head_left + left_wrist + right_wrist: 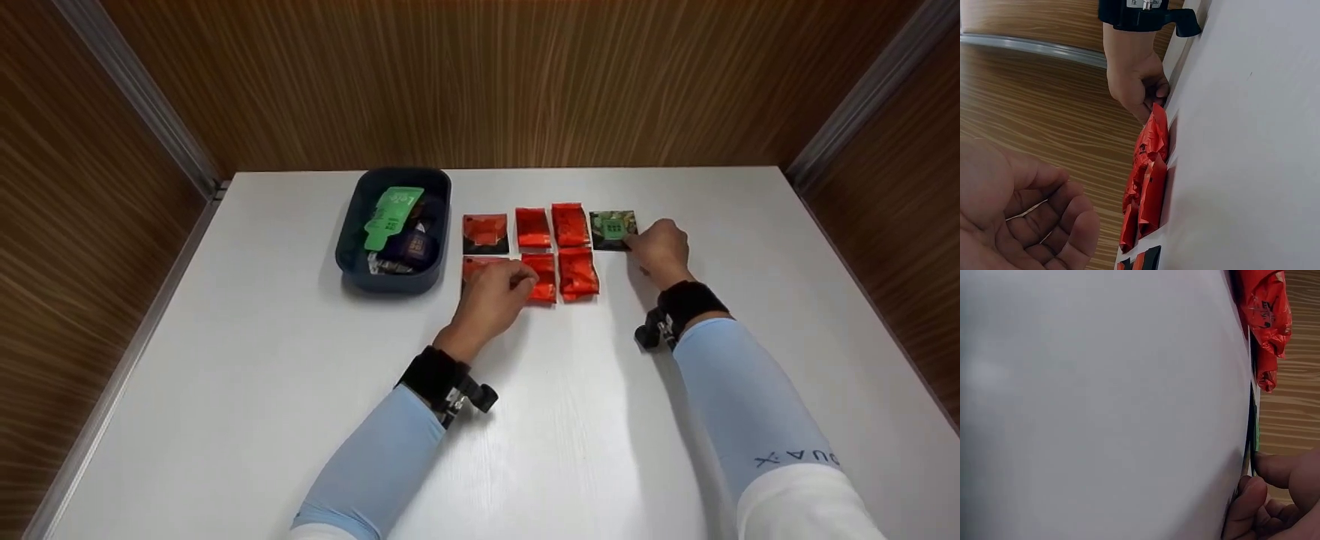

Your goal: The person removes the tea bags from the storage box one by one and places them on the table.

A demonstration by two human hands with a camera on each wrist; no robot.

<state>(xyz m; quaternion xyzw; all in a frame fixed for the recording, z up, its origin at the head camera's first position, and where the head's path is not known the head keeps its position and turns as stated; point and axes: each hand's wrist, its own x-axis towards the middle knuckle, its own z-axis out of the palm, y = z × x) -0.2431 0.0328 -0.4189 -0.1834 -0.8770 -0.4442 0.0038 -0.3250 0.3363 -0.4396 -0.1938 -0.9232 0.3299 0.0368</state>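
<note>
At the right end of the rows, my right hand point(661, 249) pinches the near right corner of a flat square green-and-black packet point(610, 223). The right wrist view shows the thumb point(1276, 469) on top of its edge and a finger beneath. My left hand point(491, 294) hovers over the near row with loosely curled fingers and holds nothing. It partly covers a flat red-and-black packet point(474, 264) there. A matching red-and-black packet point(484, 232) lies behind it. Between these and the green packet are puffy red sachets point(577, 271) in two columns.
A dark blue tub point(394, 283) stands left of the rows. Inside it lie a green card-like packet point(391, 217), a dark purple packet point(415, 249) and other small packets. Wood-grain panels point(480, 82) border the white table point(247, 360) at the back and sides.
</note>
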